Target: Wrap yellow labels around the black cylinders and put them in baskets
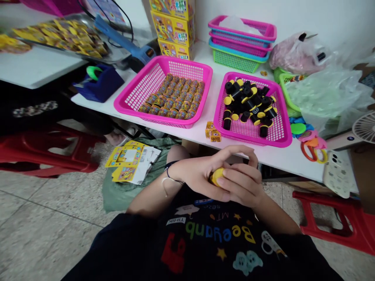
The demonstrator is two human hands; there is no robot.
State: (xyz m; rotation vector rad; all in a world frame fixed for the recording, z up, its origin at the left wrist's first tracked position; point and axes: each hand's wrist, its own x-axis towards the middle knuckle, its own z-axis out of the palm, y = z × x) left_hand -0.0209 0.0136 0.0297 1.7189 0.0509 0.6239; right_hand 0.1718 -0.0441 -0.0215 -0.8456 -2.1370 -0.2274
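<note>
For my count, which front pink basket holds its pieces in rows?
The left pink basket, patterned containers lined up; the right pink basket holds jumbled black-and-yellow pieces.

Your light: soft, moderate | beneath left table (43, 64): deep shadow | your frame edges: wide-angle stretch, softened

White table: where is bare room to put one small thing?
The white table has narrow bare gaps between left pink basket and right pink basket, behind orange packets, and between yellow boxes and stacked baskets. Its right end is crowded: bag, fan, phone.
</note>
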